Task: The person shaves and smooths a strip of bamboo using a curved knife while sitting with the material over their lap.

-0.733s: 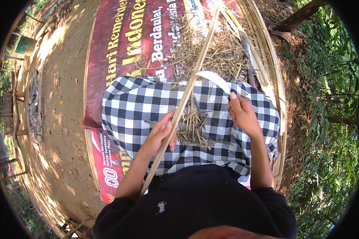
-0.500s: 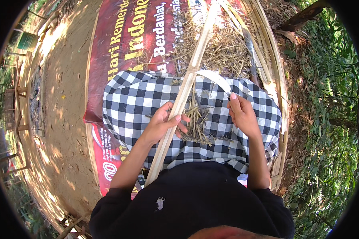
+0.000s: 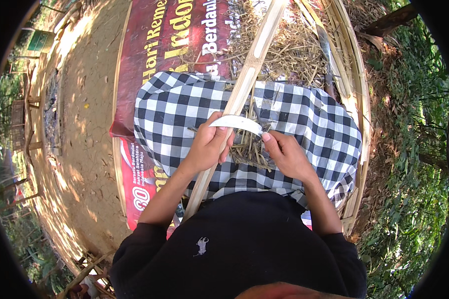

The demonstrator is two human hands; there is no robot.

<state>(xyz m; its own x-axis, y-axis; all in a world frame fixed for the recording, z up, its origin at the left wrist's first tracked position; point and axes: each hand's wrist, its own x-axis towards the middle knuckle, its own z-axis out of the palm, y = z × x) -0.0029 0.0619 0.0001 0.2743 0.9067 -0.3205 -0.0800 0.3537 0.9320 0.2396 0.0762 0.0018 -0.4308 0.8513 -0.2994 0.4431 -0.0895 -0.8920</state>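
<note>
A long pale split-bamboo slat (image 3: 265,40) slants from the top of the view down past my left side. My left hand (image 3: 208,144) is closed around it over my lap. In my right hand (image 3: 288,157) is a sickle (image 3: 242,121), its handle mostly hidden by my fingers. The curved blade crosses the slat just above my left fingers, its tip by the left thumb. Whether the edge bites into the bamboo, I cannot tell. Below the blade, thin shavings (image 3: 249,152) lie on the black-and-white checkered cloth (image 3: 299,112) over my legs.
A red printed banner (image 3: 157,65) covers the platform ahead, with a heap of dry shavings (image 3: 297,60) on it. Long bamboo strips (image 3: 358,74) line the right edge, beside a dark, flat, long piece (image 3: 327,62). Bare earth (image 3: 87,134) is left, green plants (image 3: 409,199) right.
My right hand has brought the sickle left and toward me, from farther up the slat to beside my left hand. The left hand still grips the slat. The view has shifted slightly.
</note>
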